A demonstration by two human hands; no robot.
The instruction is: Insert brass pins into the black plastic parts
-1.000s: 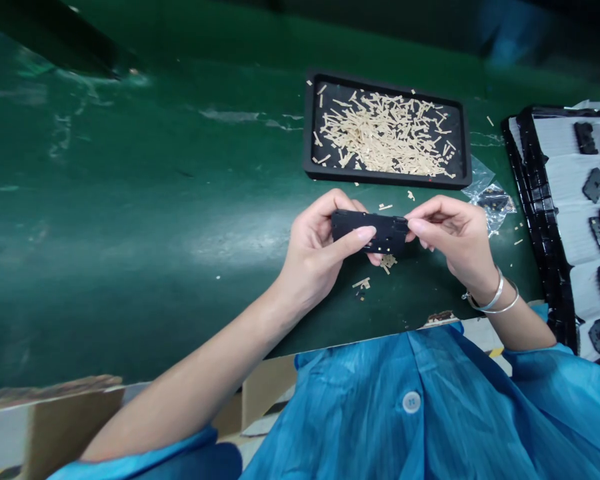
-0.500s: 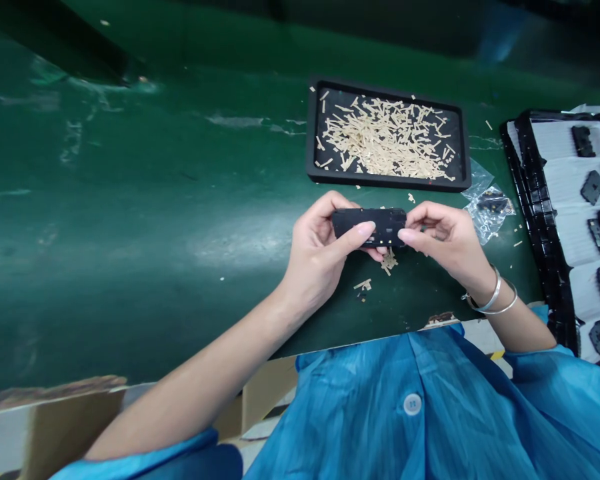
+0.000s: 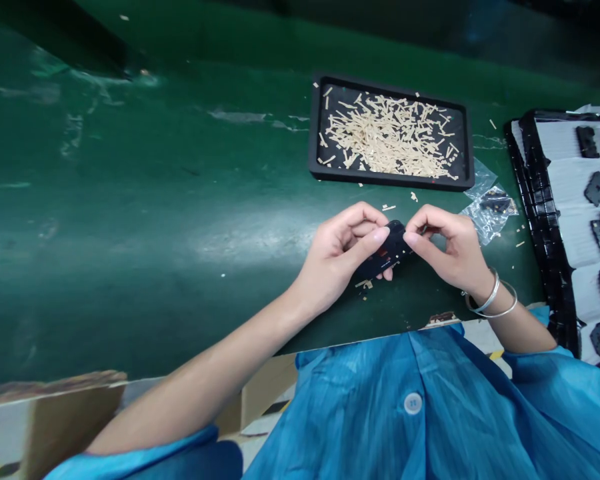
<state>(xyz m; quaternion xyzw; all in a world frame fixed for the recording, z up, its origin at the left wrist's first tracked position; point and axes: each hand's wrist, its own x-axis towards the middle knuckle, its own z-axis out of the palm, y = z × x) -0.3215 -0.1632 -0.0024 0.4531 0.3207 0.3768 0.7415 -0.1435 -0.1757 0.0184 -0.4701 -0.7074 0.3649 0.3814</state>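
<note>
A small black plastic part [image 3: 387,248] is held between both hands just above the green table [image 3: 155,220]. My left hand [image 3: 341,257] wraps around its left end, thumb laid along the top. My right hand [image 3: 447,250] pinches its right end with thumb and forefinger; two silver bangles sit on that wrist. The part is tilted, its left end lower and mostly hidden by my left hand. A few beige strips [image 3: 364,285] lie on the table under the hands.
A black tray [image 3: 316,133] heaped with beige strips stands behind the hands. At the right a stack of black trays [image 3: 537,193] carries white sheets with several black parts. A clear plastic bag [image 3: 487,207] lies between them. Cardboard boxes sit below the table's near edge.
The black part was held level and in full view; now it is tilted and largely covered by my left hand. Both hands have drawn closer together and slightly lower.
</note>
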